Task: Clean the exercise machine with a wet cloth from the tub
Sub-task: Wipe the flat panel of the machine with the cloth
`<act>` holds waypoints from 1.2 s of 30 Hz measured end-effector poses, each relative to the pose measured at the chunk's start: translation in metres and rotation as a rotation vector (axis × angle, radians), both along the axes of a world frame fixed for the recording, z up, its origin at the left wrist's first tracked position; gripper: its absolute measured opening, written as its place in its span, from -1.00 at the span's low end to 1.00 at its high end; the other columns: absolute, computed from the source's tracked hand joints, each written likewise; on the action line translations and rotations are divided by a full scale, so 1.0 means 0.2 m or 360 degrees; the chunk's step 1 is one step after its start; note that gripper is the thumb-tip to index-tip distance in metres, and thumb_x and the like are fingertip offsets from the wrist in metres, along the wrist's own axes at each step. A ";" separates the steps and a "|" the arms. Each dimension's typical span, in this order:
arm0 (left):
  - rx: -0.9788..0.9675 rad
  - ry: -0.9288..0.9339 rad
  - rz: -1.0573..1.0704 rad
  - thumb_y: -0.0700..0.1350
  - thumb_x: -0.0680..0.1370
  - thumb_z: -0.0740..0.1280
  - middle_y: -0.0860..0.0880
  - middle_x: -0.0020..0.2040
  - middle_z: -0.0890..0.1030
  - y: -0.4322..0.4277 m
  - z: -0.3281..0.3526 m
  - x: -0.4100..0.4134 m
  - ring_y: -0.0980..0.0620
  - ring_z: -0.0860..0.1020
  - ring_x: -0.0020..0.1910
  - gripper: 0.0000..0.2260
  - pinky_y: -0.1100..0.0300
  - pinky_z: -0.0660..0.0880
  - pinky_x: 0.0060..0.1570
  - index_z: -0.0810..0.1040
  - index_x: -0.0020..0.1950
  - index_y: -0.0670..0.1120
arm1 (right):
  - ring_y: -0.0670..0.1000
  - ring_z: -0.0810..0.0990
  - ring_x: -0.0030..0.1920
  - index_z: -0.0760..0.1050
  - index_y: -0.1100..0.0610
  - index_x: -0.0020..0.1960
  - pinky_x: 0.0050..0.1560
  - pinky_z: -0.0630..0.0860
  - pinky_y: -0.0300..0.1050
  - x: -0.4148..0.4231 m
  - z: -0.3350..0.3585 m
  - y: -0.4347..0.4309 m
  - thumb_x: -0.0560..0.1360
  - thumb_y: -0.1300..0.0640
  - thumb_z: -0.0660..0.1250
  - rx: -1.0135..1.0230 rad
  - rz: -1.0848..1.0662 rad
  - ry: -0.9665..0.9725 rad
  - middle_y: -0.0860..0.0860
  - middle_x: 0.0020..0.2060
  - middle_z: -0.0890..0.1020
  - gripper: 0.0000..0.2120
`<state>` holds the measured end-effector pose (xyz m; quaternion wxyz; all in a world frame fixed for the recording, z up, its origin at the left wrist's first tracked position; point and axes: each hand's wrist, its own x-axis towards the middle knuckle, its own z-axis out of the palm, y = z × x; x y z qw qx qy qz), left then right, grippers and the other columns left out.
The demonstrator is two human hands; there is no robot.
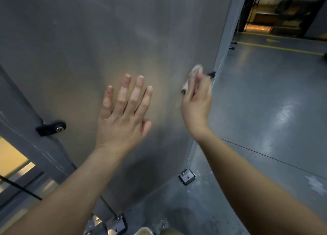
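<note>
1 blurred cloth (194,71) clutched in right grip (196,102) | left grip (123,123) flat on panel (106,31)

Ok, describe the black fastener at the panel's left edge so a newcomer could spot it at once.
Start at the grey panel that the left hand presses flat. Go left from that hand to the panel's edge: the black fastener sits there. Unlike the small black clip by the right hand and its cloth, it shows a shiny screw head.

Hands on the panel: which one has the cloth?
The right hand, gripping the pale cloth near the panel edge; the left hand presses flat, fingers spread, holding nothing.
</note>
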<state>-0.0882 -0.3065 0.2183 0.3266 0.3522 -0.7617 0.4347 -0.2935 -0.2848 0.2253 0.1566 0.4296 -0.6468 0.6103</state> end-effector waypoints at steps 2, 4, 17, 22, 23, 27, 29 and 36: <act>0.0017 -0.0009 0.0000 -0.02 0.56 0.02 -0.13 0.66 0.14 0.00 0.00 0.00 -0.18 -0.10 0.66 -0.38 -0.21 -0.20 0.59 0.23 0.64 -0.08 | 0.20 0.52 -0.13 0.45 0.17 0.23 -0.13 0.46 0.07 0.07 -0.16 0.08 0.65 -0.15 -0.04 0.0355 0.0063 0.0327 -0.12 -0.08 0.45 -0.52; 0.0013 -0.0024 0.0004 -0.01 0.56 0.01 -0.13 0.66 0.14 0.00 0.00 0.00 -0.18 -0.10 0.66 -0.38 -0.21 -0.20 0.59 0.24 0.64 -0.08 | 0.27 0.49 -0.19 0.43 0.12 0.23 -0.22 0.41 0.06 0.02 -0.19 0.13 0.61 -0.16 -0.06 0.0504 0.0103 0.0684 0.02 -0.10 0.41 -0.53; -0.0008 -0.0016 -0.0008 -0.01 0.55 0.06 -0.13 0.66 0.15 0.00 0.00 0.01 -0.20 -0.04 0.65 -0.37 -0.20 -0.19 0.59 0.24 0.64 -0.08 | 0.25 0.52 -0.18 0.40 0.08 0.13 -0.25 0.44 0.07 -0.03 -0.21 0.15 0.65 -0.07 -0.06 0.0616 0.0092 0.0748 -0.02 -0.13 0.37 -0.66; -0.0023 -0.0012 -0.0020 -0.01 0.54 0.11 -0.13 0.65 0.15 0.00 0.00 0.01 -0.20 -0.03 0.65 -0.37 -0.20 -0.17 0.60 0.25 0.64 -0.08 | 0.20 0.52 -0.12 0.39 0.08 0.12 -0.19 0.39 0.04 -0.15 0.22 -0.06 0.72 0.04 0.09 0.0013 -0.0070 0.0152 0.11 -0.04 0.53 -0.85; -0.0021 -0.0006 -0.0020 -0.01 0.54 0.12 -0.13 0.65 0.15 0.00 0.00 0.01 -0.19 -0.06 0.66 -0.37 -0.20 -0.18 0.60 0.25 0.64 -0.08 | 0.17 0.50 -0.11 0.42 0.17 0.14 -0.19 0.37 0.04 -0.14 0.23 -0.08 0.71 0.07 0.12 -0.0104 -0.0135 0.0084 0.14 -0.02 0.53 -0.81; -0.0002 -0.0008 -0.0004 0.00 0.54 0.10 -0.12 0.66 0.14 0.00 0.01 0.01 -0.17 -0.08 0.66 -0.37 -0.20 -0.18 0.60 0.25 0.64 -0.07 | 0.18 0.48 -0.11 0.32 0.09 0.30 -0.21 0.39 -0.06 0.03 -0.13 0.03 0.66 0.15 0.16 0.0306 0.0060 0.0429 0.19 0.01 0.49 -0.77; 0.0003 -0.0018 0.0005 0.00 0.55 0.08 -0.12 0.66 0.14 0.01 0.01 0.01 -0.18 -0.05 0.66 -0.37 -0.20 -0.17 0.60 0.24 0.64 -0.07 | 0.27 0.50 -0.25 0.30 0.07 0.27 -0.37 0.38 -0.02 -0.03 -0.22 0.08 0.58 0.24 0.32 0.0485 0.0168 0.0838 0.17 -0.06 0.47 -0.67; 0.0127 -0.0038 0.0057 0.00 0.50 0.22 -0.10 0.67 0.09 0.05 0.03 0.00 -0.16 -0.05 0.66 -0.30 -0.18 -0.19 0.60 0.21 0.65 -0.05 | -0.10 0.38 -0.15 0.44 0.23 0.17 -0.15 0.36 -0.07 -0.11 0.26 -0.05 0.71 0.14 0.16 -0.0135 0.0037 0.0101 0.03 -0.05 0.47 -0.83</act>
